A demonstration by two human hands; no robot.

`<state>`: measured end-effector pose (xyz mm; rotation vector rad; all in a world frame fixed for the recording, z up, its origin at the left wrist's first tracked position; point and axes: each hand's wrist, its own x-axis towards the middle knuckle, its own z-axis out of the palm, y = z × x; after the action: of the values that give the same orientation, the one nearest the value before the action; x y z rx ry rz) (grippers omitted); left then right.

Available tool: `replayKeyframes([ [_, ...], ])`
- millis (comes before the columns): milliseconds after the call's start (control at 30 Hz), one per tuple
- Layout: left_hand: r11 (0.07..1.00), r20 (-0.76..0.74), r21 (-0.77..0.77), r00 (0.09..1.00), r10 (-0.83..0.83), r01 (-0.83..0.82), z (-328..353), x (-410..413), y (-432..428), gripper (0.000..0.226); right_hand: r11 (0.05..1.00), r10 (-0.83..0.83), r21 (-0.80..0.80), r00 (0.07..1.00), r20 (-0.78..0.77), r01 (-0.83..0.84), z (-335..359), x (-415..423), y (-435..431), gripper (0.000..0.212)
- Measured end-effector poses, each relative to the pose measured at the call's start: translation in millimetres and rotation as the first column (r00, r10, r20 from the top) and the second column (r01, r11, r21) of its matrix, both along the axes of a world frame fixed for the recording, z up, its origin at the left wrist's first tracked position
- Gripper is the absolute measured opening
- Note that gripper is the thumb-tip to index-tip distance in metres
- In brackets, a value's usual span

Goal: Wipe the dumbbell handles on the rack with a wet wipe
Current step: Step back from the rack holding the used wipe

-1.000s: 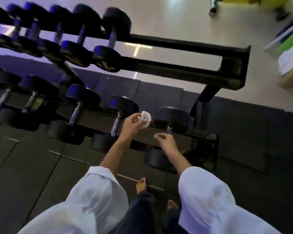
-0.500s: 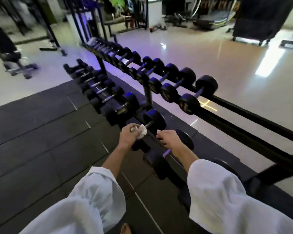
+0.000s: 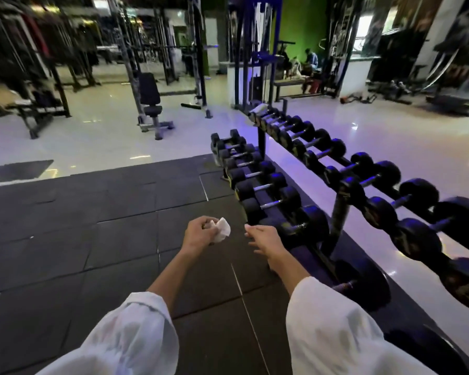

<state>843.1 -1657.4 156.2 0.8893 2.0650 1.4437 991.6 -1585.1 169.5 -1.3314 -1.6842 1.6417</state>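
A person's left hand point(image 3: 198, 235) pinches a crumpled wet wipe point(image 3: 222, 230) just left of the dumbbell rack point(image 3: 336, 220), touching no handle, right hand point(image 3: 266, 239) loose and empty; the bunched wipe may skip a handle's far side.
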Motion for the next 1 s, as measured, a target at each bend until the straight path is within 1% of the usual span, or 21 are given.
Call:
replayKeyframes([
  [133,1.000,0.045,0.018,0.999,0.017,-0.018,1.1,-71.1,33.8,0.015,0.999,0.003,0.034,1.000,0.013,-0.003,4.7,-69.5,29.3,0.041],
  [200,1.000,0.073,0.017,0.997,0.010,-0.011,-0.8,-97.0,54.7,0.016,1.000,0.015,0.018,1.000,0.001,-0.015,7.3,-95.1,47.5,0.036],
  [300,0.999,0.108,0.032,0.994,0.006,-0.009,-7.1,-132.4,95.1,0.015,1.000,0.014,0.005,1.000,-0.003,-0.014,2.4,-132.2,87.9,0.022],
  [367,0.999,0.128,0.045,0.992,-0.001,-0.005,-9.1,-158.1,128.5,0.015,1.000,0.006,0.009,1.000,-0.016,-0.006,-2.8,-159.0,122.4,0.022],
  [500,0.996,0.124,0.087,0.992,-0.004,-0.007,-6.9,-215.4,203.1,0.013,1.000,0.014,0.021,0.999,-0.047,-0.013,-2.3,-220.1,200.2,0.028],
  [600,0.998,0.119,0.060,0.993,0.026,-0.033,-1.2,-263.1,260.0,0.013,0.999,0.041,0.012,0.998,-0.050,-0.040,7.7,-266.3,259.3,0.026],
  [733,0.996,0.081,0.062,0.995,0.062,-0.067,7.0,-321.4,328.6,0.016,0.997,0.079,0.022,0.996,-0.033,-0.078,15.6,-325.8,331.2,0.027],
  [900,0.994,0.087,0.068,0.993,0.085,-0.091,3.4,-397.5,398.1,0.017,0.983,0.182,-0.024,0.983,0.030,-0.181,14.2,-405.8,403.3,0.034],
  [1000,0.991,0.102,0.082,0.990,0.097,-0.106,-3.6,-447.0,438.5,0.015,0.986,0.154,-0.062,0.988,-0.001,-0.153,9.7,-459.8,446.2,0.035],
])
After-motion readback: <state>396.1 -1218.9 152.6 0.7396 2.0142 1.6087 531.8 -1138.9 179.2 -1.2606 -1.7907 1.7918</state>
